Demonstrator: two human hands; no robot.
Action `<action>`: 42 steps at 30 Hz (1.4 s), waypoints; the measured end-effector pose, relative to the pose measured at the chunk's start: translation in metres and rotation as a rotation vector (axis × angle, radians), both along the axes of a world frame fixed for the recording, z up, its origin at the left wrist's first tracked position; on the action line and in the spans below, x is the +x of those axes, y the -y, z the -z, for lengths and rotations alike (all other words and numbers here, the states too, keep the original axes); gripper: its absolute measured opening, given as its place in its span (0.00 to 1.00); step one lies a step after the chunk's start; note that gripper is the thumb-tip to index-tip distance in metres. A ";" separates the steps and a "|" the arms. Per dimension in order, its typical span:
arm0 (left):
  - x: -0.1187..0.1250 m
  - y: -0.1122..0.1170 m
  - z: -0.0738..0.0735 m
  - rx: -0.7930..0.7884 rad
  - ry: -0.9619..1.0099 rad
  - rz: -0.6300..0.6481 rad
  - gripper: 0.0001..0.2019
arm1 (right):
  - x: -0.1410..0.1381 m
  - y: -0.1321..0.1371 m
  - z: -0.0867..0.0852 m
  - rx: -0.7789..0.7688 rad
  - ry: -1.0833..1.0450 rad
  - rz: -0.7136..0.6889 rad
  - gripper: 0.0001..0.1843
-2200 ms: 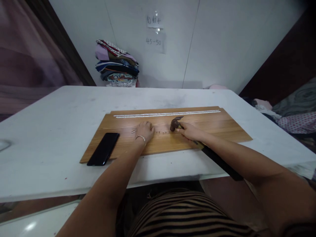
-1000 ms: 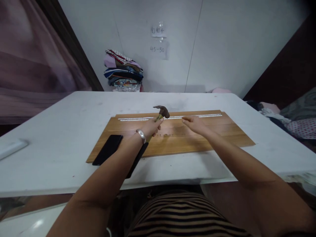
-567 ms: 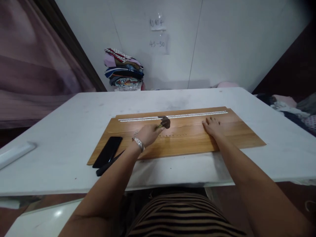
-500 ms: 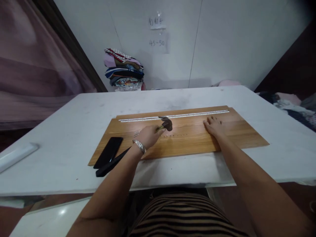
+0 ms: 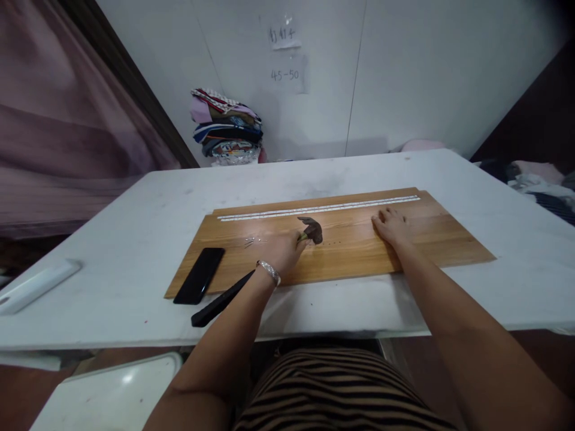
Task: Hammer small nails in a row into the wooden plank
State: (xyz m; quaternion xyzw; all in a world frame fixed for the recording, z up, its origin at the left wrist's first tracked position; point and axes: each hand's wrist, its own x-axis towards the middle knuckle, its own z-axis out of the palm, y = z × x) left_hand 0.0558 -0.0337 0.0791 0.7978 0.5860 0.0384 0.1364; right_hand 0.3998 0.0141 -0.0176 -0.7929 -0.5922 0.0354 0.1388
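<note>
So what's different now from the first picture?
The hammer switched hands: the right hand let go and moved further right over the wooden board, and the left hand now grips the hammer. The black phone and white strips stayed put.

White table (image 5: 121,239) under a wooden board (image 5: 341,260) and a long white object (image 5: 40,288).

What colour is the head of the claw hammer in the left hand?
Dark brown; the metal claw-hammer head shows in the head view, the only one.
</note>
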 end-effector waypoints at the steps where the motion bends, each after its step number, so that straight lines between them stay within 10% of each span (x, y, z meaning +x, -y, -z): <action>1: 0.001 0.000 0.001 0.000 0.001 0.006 0.18 | 0.000 0.000 0.000 0.004 -0.004 0.001 0.23; 42: 0.007 -0.002 0.003 0.004 -0.024 -0.017 0.19 | 0.003 -0.004 0.003 0.015 -0.016 0.013 0.23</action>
